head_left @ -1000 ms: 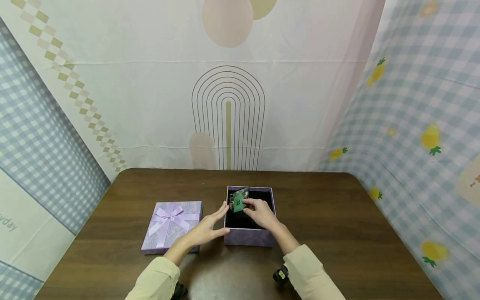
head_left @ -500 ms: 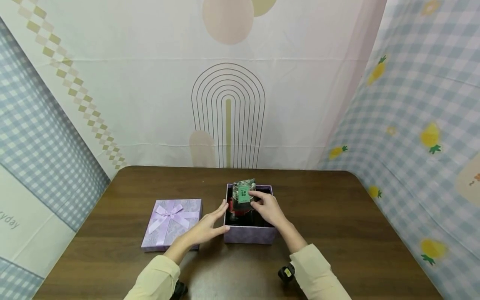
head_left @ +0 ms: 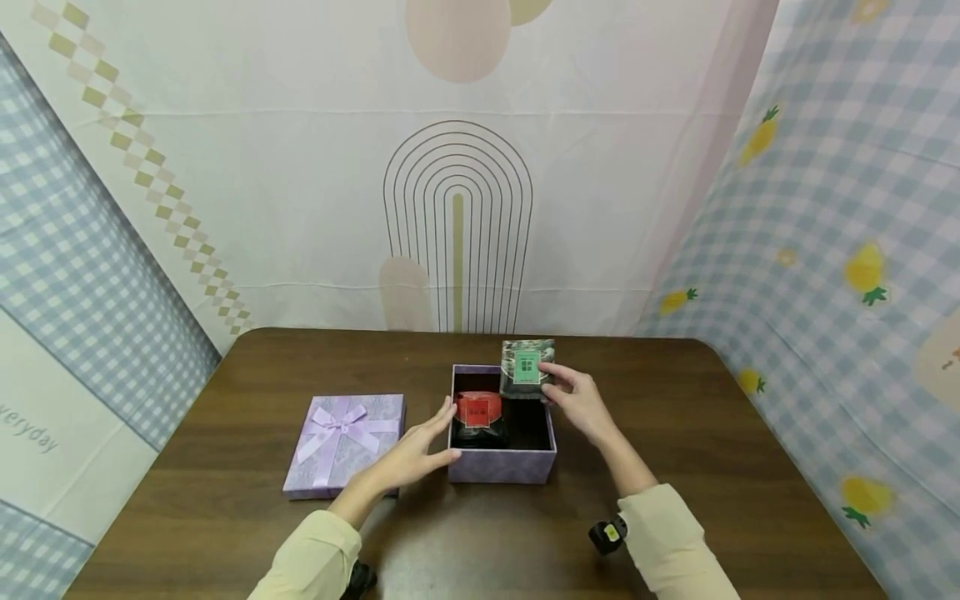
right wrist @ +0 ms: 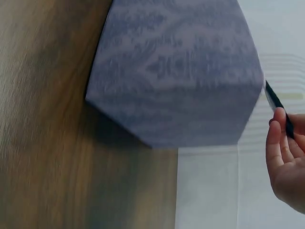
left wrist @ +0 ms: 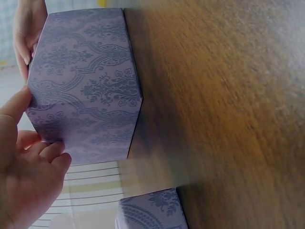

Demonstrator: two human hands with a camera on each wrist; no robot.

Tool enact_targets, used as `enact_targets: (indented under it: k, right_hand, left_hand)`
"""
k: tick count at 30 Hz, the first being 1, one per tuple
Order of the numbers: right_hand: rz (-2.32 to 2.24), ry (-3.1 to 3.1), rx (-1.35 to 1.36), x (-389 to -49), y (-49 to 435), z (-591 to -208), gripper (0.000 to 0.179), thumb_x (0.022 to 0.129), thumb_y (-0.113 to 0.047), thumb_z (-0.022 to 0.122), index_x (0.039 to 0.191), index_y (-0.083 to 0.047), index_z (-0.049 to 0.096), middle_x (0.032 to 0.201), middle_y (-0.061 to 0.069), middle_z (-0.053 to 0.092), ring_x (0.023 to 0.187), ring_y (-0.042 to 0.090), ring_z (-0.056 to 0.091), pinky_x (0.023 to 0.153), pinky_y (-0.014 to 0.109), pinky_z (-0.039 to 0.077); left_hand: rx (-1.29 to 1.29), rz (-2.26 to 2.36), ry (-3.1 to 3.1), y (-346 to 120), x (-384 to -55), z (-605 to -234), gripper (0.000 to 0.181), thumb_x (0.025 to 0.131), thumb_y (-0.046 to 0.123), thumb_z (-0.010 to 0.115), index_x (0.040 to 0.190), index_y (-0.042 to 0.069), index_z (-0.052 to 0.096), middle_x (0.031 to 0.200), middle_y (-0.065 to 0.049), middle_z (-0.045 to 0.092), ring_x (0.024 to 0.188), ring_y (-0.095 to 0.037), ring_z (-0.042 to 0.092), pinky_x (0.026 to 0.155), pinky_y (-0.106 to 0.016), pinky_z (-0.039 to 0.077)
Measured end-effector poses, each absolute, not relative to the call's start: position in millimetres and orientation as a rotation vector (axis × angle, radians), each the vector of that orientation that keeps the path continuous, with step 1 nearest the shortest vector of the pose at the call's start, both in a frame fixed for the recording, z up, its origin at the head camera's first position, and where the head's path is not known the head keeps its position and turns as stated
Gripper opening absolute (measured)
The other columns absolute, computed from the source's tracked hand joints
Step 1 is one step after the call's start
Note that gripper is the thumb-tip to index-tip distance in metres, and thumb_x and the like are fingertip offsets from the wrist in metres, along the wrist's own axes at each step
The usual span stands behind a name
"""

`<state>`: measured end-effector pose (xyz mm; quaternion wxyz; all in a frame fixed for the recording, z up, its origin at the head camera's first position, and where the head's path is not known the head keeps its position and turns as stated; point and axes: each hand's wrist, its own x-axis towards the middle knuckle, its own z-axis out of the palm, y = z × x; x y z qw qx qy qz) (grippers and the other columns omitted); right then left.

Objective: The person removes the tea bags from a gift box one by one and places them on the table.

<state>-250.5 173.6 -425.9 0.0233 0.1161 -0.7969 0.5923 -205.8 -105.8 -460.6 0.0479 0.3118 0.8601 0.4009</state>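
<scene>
My right hand [head_left: 583,406] pinches a dark flat sachet with a green label [head_left: 527,367] by its right edge, above the back right of the purple box [head_left: 501,467]. Edge-on in the right wrist view, the sachet [right wrist: 280,107] shows as a thin dark strip between thumb and fingers. Inside the box, at the left, leans another sachet with a red label [head_left: 478,412]. My left hand [head_left: 412,450] rests against the box's left side, its fingers extended and the thumb at the near left corner. In the left wrist view, its fingertips [left wrist: 56,147] touch the patterned wall.
The box's purple lid [head_left: 345,446], topped with a lilac ribbon bow, lies on the brown wooden table [head_left: 660,433] left of the box. A pale printed cloth [head_left: 300,208] hangs behind the table, and a blue checked cloth [head_left: 825,250] hangs along its right side.
My right hand has lifted the green-labelled sachet out of the box and carried it up and right. The red-labelled sachet underneath has come into view. My left hand stays at the box.
</scene>
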Motion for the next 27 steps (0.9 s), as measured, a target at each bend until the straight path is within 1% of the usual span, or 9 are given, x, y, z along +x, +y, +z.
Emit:
enact_targets:
  k: [6,9,13,20,23,25,27]
  right_hand:
    - [1.907,-2.422,0.345,-250.9,199.1,-426.1,0.039,0.086,0.006,0.054,0.123,0.012,0.049,0.082,0.004,0.059,0.068,0.005,0.061,0.067,0.028,0.054]
    - [1.938,-2.391,0.323,-250.8,210.4,-427.7,0.039,0.086,0.007,0.053,0.124,0.013,0.048,0.08,0.0,0.057,0.068,0.005,0.062,0.068,0.03,0.054]
    - [1.939,-2.377,0.297,-249.7,224.2,-430.5,0.039,0.086,0.007,0.053,0.124,0.014,0.047,0.078,-0.002,0.057,0.069,0.004,0.061,0.068,0.027,0.054]
    - [1.908,-2.399,0.201,-249.8,243.9,-435.9,0.039,0.088,0.004,0.052,0.126,0.011,0.047,0.075,-0.005,0.055,0.069,0.005,0.059,0.071,0.027,0.054]
    - [1.904,-2.409,0.169,-251.1,251.8,-440.8,0.04,0.089,0.003,0.052,0.127,0.011,0.046,0.076,-0.005,0.056,0.07,0.004,0.059,0.072,0.028,0.054]
    - [1.903,-2.417,0.146,-251.6,256.9,-445.0,0.04,0.089,0.003,0.052,0.127,0.012,0.045,0.077,-0.005,0.056,0.07,0.004,0.059,0.071,0.026,0.054]
    - [1.895,-2.428,0.121,-251.5,261.3,-449.0,0.041,0.088,0.003,0.052,0.127,0.013,0.044,0.08,-0.005,0.057,0.07,0.003,0.06,0.071,0.028,0.054]
  left_hand:
    - [0.955,1.228,2.629,-105.8,-205.3,-461.7,0.069,0.089,0.02,0.058,0.14,-0.009,0.022,0.148,-0.024,0.012,0.132,-0.035,0.025,0.105,-0.051,0.024]
    - [0.955,1.233,2.632,-106.2,-205.0,-462.1,0.069,0.089,0.02,0.059,0.14,-0.009,0.023,0.148,-0.024,0.012,0.132,-0.035,0.024,0.105,-0.05,0.023]
    - [0.952,1.234,2.634,-106.8,-205.0,-462.5,0.069,0.089,0.02,0.059,0.14,-0.009,0.023,0.148,-0.023,0.012,0.132,-0.035,0.024,0.106,-0.05,0.022]
    - [0.936,1.241,2.616,-107.1,-205.2,-461.9,0.069,0.089,0.021,0.058,0.141,-0.007,0.022,0.149,-0.021,0.011,0.133,-0.034,0.023,0.106,-0.05,0.023]
    - [0.931,1.248,2.607,-106.7,-205.4,-461.2,0.069,0.089,0.022,0.058,0.141,-0.006,0.022,0.149,-0.021,0.01,0.133,-0.034,0.024,0.106,-0.05,0.023]
    - [0.931,1.25,2.606,-106.5,-205.8,-461.0,0.069,0.089,0.022,0.058,0.141,-0.006,0.022,0.149,-0.021,0.01,0.133,-0.035,0.024,0.106,-0.05,0.023]
    - [0.933,1.254,2.605,-106.3,-206.2,-461.6,0.069,0.089,0.022,0.058,0.141,-0.006,0.022,0.149,-0.021,0.011,0.132,-0.035,0.024,0.105,-0.05,0.023]
